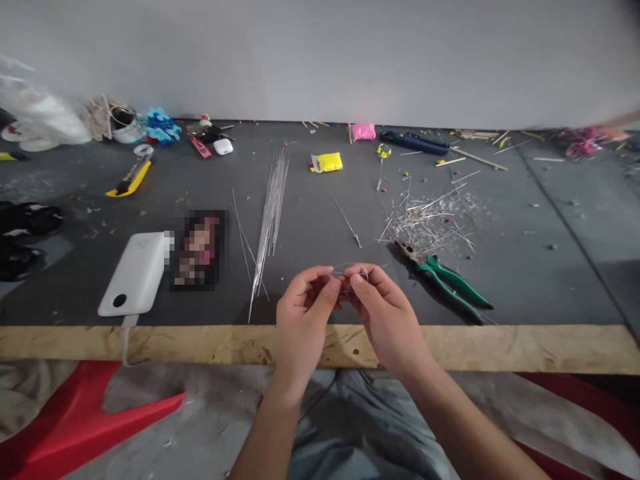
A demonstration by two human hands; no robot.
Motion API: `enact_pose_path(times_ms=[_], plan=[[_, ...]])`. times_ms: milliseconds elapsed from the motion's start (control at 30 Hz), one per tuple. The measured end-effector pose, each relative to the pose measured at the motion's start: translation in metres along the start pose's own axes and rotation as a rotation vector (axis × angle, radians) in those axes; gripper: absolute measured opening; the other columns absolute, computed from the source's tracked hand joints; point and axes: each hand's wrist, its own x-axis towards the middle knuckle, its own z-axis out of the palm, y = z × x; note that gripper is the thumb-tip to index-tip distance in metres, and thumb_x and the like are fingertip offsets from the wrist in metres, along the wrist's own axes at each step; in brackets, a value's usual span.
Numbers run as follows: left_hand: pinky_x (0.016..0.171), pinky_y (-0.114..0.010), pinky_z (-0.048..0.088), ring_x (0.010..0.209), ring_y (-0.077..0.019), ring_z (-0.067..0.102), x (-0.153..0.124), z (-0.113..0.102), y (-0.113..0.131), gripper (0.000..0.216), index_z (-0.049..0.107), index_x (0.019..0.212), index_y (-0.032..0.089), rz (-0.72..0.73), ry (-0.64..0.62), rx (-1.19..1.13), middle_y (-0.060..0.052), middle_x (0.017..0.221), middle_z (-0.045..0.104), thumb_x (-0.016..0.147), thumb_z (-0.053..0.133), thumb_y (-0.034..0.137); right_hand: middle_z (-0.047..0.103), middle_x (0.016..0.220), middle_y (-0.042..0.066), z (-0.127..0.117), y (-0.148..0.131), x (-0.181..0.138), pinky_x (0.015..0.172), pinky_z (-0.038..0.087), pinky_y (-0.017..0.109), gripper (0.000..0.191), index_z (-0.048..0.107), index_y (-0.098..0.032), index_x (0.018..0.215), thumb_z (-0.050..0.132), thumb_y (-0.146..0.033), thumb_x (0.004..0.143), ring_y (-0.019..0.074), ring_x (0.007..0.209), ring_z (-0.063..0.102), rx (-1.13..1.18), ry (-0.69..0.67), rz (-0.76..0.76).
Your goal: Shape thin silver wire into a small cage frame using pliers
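Just above the table's front edge, my left hand (306, 310) and my right hand (387, 310) meet with their fingertips pinched on a thin metal wire (375, 266). A curved end of it sticks out over my right fingers; the rest is mostly hidden between the hands. Beyond them lies a short wire piece with a twisted end (350, 225). Pliers with green and black handles (443, 283) rest to the right, beside a scattered heap of cut wire pieces (425, 220). Left of my hands is a bundle of long straight wires (270, 213).
A white power bank (135, 273) with a cable and a blurred phone-like object (199, 250) lie left. Farther back are a yellow cutter knife (133, 177), a white earbud case (223, 147), yellow clay pack (327, 163), pink clay (363, 131) and a dark blue tool (415, 141).
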Motion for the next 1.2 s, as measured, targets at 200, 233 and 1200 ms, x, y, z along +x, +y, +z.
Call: enact_pose_path(times_ms=[200, 233, 1200], plan=[[0.062, -0.021, 0.051, 0.073, -0.0123, 0.062, -0.001, -0.002, -0.004, 0.018, 0.068, 0.100, 0.023, 0.075, 0.014, 0.113, -0.001, 0.084, 0.067, 0.083, 0.065, 0.030, 0.062, 0.080, -0.003, 0.000, 0.001, 0.000, 0.072, 0.049, 0.027, 0.010, 0.062, -0.022, 0.084, 0.056, -0.027, 0.091, 0.0117, 0.075, 0.060, -0.012, -0.012, 0.019], [0.065, -0.022, 0.052, 0.076, -0.0129, 0.062, 0.000, -0.003, -0.004, 0.017, 0.068, 0.100, 0.024, 0.146, 0.017, 0.193, -0.002, 0.087, 0.067, 0.084, 0.064, 0.028, 0.062, 0.080, -0.003, 0.001, 0.001, 0.000, 0.073, 0.049, 0.027, 0.010, 0.062, -0.022, 0.085, 0.056, -0.028, 0.091, 0.0116, 0.075, 0.060, -0.026, -0.008, 0.019], [0.065, -0.018, 0.054, 0.073, -0.0088, 0.064, 0.003, -0.009, 0.005, 0.016, 0.063, 0.100, 0.021, 0.107, -0.117, 0.324, 0.002, 0.084, 0.067, 0.084, 0.063, 0.022, 0.062, 0.070, -0.004, -0.012, -0.002, 0.006, 0.066, 0.049, 0.023, 0.012, 0.063, -0.020, 0.079, 0.067, -0.030, 0.083, 0.0087, 0.065, 0.057, -0.125, 0.048, 0.073]])
